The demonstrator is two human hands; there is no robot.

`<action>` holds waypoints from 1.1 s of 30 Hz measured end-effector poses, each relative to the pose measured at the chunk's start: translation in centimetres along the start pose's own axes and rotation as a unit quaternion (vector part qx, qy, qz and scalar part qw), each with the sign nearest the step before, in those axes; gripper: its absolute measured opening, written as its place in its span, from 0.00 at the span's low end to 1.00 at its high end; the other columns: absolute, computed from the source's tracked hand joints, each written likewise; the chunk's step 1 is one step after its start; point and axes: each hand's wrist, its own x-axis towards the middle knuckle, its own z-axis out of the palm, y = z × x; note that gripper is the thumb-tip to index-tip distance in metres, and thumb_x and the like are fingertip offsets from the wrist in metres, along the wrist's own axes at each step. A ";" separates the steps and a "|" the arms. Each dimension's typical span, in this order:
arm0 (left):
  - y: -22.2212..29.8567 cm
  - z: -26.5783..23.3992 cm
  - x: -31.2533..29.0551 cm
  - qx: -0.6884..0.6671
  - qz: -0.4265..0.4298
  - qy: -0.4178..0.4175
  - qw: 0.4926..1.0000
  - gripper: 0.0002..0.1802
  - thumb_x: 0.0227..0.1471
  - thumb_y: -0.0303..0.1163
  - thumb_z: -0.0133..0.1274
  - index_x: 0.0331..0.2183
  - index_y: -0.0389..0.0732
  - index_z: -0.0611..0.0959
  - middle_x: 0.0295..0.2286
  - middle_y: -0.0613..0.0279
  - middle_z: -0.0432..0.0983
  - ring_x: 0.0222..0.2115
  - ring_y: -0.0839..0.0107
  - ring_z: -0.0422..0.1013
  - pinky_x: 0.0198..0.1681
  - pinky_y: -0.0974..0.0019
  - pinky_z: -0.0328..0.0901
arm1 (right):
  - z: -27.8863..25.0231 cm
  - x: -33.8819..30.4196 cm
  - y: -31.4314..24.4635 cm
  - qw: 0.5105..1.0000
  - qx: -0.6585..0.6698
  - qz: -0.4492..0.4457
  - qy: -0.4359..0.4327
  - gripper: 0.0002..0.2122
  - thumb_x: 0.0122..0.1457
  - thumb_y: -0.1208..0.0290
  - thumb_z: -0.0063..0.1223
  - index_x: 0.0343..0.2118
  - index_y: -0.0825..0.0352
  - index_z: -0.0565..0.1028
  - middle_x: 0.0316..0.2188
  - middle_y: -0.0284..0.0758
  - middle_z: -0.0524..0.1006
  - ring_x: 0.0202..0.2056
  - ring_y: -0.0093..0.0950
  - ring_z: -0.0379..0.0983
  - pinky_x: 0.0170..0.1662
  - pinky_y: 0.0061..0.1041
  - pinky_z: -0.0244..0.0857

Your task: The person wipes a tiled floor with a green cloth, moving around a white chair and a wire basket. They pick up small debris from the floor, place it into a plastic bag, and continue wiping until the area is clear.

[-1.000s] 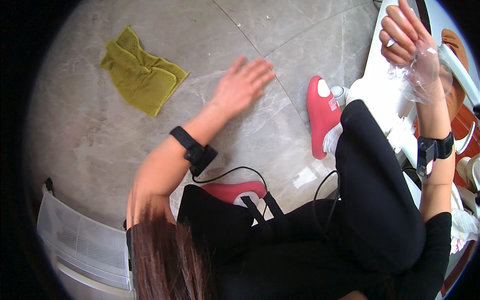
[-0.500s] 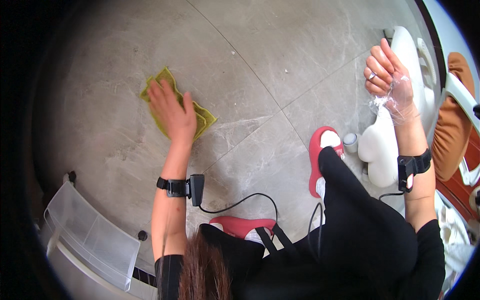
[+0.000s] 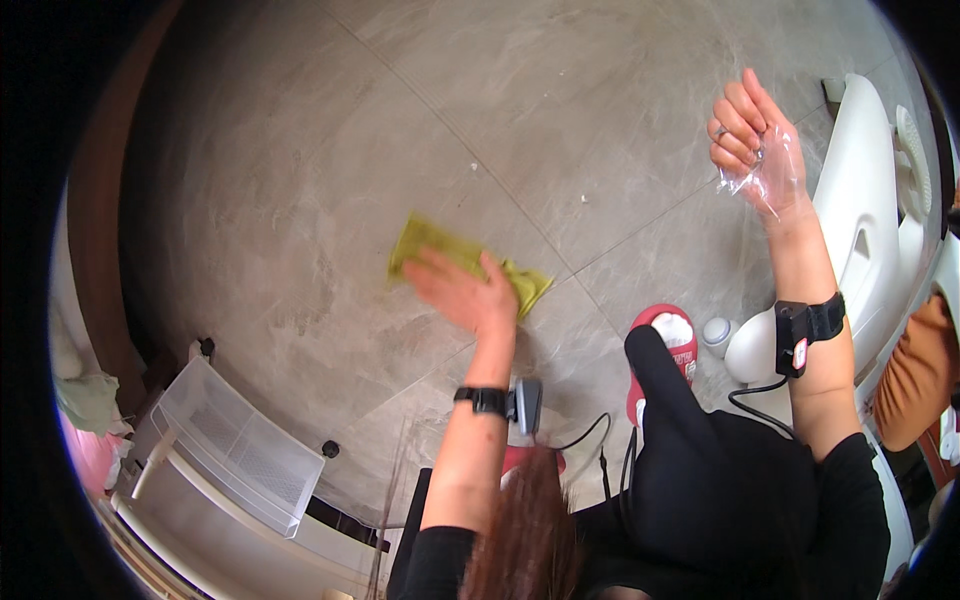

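A yellow-green cleaning cloth lies on the grey tiled floor, slightly smeared by motion. My left hand rests flat on it, fingers stretched out and thumb apart, pressing the cloth rather than gripping it. Off to the right, my right hand is raised above the floor with its fingers curled in and the thumb sticking up. Crumpled clear plastic film sits in its palm and hangs out by the wrist. A ring shows on one finger of that hand.
Left of me stands a cart with a translucent plastic drawer and small black casters. A long white plastic furniture base and a round white foot are at right. My red shoe stands nearby. Small white bits dot the floor.
My left hand has swept to the right across the floor, and the cloth has moved along under it. The right hand keeps hold of the plastic film. The whole view has shifted.
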 end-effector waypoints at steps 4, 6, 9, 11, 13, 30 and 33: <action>10.2 1.9 8.1 -0.015 0.132 0.050 0.990 0.43 0.58 0.46 0.47 0.65 0.31 0.54 0.65 0.32 0.44 0.67 0.42 0.42 0.69 0.47 0.40 | -1.9 -0.6 -0.9 0.999 0.038 -0.021 0.011 0.22 0.74 0.57 0.31 0.19 0.57 0.56 0.15 0.25 0.53 0.16 0.17 0.45 0.18 0.18 0.45; 14.6 2.5 10.6 -0.035 0.175 0.023 0.984 0.40 0.59 0.43 0.47 0.64 0.31 0.57 0.65 0.35 0.47 0.67 0.44 0.44 0.68 0.48 0.42 | -2.4 -0.5 -1.1 0.996 0.064 -0.036 0.040 0.22 0.74 0.57 0.32 0.19 0.57 0.56 0.15 0.25 0.53 0.16 0.17 0.46 0.18 0.18 0.45; 19.5 2.7 12.1 -0.078 0.257 0.014 0.963 0.36 0.59 0.39 0.45 0.64 0.32 0.60 0.66 0.41 0.49 0.67 0.50 0.46 0.69 0.51 0.42 | -3.1 -0.5 -0.8 0.996 0.085 -0.033 0.005 0.22 0.73 0.56 0.33 0.19 0.57 0.56 0.15 0.25 0.53 0.15 0.18 0.46 0.18 0.19 0.45; 21.5 2.6 13.1 -0.111 0.298 -0.004 0.948 0.33 0.60 0.35 0.43 0.64 0.33 0.60 0.65 0.45 0.51 0.67 0.53 0.48 0.69 0.53 0.43 | -3.4 -0.5 -0.5 0.995 0.089 -0.038 0.035 0.22 0.73 0.56 0.35 0.19 0.57 0.57 0.15 0.24 0.53 0.15 0.18 0.47 0.18 0.19 0.45; 21.7 2.5 13.8 -0.144 0.315 -0.047 0.937 0.31 0.60 0.30 0.40 0.64 0.33 0.61 0.65 0.47 0.54 0.66 0.54 0.51 0.69 0.54 0.46 | -3.8 -0.4 -0.2 0.994 0.096 -0.034 0.048 0.22 0.72 0.55 0.35 0.19 0.57 0.57 0.15 0.24 0.53 0.15 0.18 0.47 0.18 0.18 0.46; -14.9 1.4 19.2 -0.016 -0.066 0.170 0.983 0.27 0.66 0.36 0.40 0.61 0.31 0.66 0.62 0.44 0.61 0.63 0.50 0.56 0.67 0.53 0.48 | -9.7 1.4 -0.2 0.967 0.089 -0.134 0.196 0.21 0.72 0.57 0.36 0.19 0.57 0.57 0.14 0.25 0.55 0.15 0.19 0.48 0.19 0.21 0.46; -6.2 3.5 27.1 -0.008 0.171 0.162 0.972 0.27 0.66 0.37 0.40 0.60 0.33 0.68 0.63 0.45 0.59 0.64 0.49 0.54 0.67 0.54 0.48 | -10.1 0.5 -0.8 0.971 0.094 -0.151 0.162 0.21 0.72 0.58 0.35 0.19 0.57 0.57 0.15 0.26 0.55 0.16 0.19 0.48 0.19 0.21 0.47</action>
